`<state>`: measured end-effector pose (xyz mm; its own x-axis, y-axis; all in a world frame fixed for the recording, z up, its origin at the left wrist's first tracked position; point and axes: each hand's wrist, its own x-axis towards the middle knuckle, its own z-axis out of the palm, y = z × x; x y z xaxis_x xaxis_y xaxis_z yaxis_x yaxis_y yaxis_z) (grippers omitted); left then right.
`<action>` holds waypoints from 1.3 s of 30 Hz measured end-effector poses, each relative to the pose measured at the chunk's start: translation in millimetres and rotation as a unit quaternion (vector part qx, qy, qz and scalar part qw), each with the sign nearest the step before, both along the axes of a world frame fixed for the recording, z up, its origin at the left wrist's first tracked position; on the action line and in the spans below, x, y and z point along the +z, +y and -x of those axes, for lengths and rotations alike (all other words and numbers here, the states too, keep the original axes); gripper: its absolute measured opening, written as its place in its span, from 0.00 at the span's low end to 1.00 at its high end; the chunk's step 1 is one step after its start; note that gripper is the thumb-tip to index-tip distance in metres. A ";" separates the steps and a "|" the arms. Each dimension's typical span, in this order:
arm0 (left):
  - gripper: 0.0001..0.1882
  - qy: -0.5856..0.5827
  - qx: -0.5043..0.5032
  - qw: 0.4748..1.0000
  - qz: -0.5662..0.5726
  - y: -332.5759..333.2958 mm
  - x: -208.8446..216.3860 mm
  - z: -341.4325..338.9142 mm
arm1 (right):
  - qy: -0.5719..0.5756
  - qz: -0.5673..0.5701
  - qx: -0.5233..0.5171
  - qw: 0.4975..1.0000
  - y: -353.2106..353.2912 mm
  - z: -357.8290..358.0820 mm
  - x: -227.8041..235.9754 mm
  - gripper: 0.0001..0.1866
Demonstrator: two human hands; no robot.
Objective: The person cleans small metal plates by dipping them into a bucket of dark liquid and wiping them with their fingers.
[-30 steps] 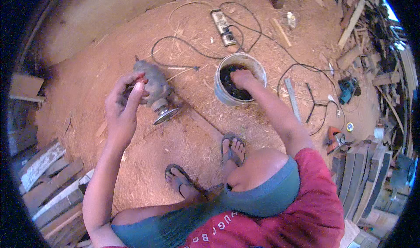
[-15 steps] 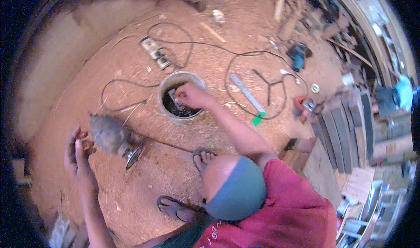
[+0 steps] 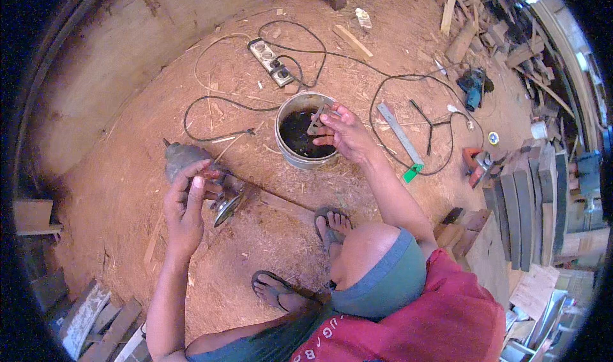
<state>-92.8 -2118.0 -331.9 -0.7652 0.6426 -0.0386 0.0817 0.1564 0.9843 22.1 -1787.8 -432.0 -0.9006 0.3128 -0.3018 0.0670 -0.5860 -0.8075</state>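
Observation:
My right hand (image 3: 345,132) pinches a small, flat, dark grey plate (image 3: 315,123) with a notched edge. It is held over the mouth of a pale round bucket (image 3: 281,138), which contains dark liquid. My left hand (image 3: 188,202) is raised, its thumb apart from loosely curled fingers, and I see nothing held in it. Just behind those fingers lies a dusty grey power tool (image 3: 185,159) with a shiny round disc (image 3: 228,210), partly covered by the hand.
Beyond the bucket lie a power strip (image 3: 271,63) and looping black cords. To the right are a metal square (image 3: 399,132) with a green end, a blue power tool (image 3: 473,90), an orange tool (image 3: 476,165) and stacked curved boards (image 3: 527,202). Shavings cover the floor.
My right hand has come up out of the bucket with the plate, which was down inside near the liquid. The whole view has shifted, and my left hand now overlaps the grey power tool.

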 end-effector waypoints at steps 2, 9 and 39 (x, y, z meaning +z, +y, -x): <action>0.16 -0.003 0.010 1.000 0.003 -9.2 -4.7 8.6 | 0.005 0.016 0.003 1.000 -3.0 4.2 -2.7 0.15; 0.22 0.137 0.204 0.969 0.023 -80.4 3.1 77.0 | -0.002 0.025 -0.036 0.999 -12.9 13.2 -26.9 0.14; 0.19 0.268 0.147 0.794 0.526 -299.0 -113.7 55.0 | 0.078 0.036 0.044 0.995 -57.9 36.5 53.1 0.09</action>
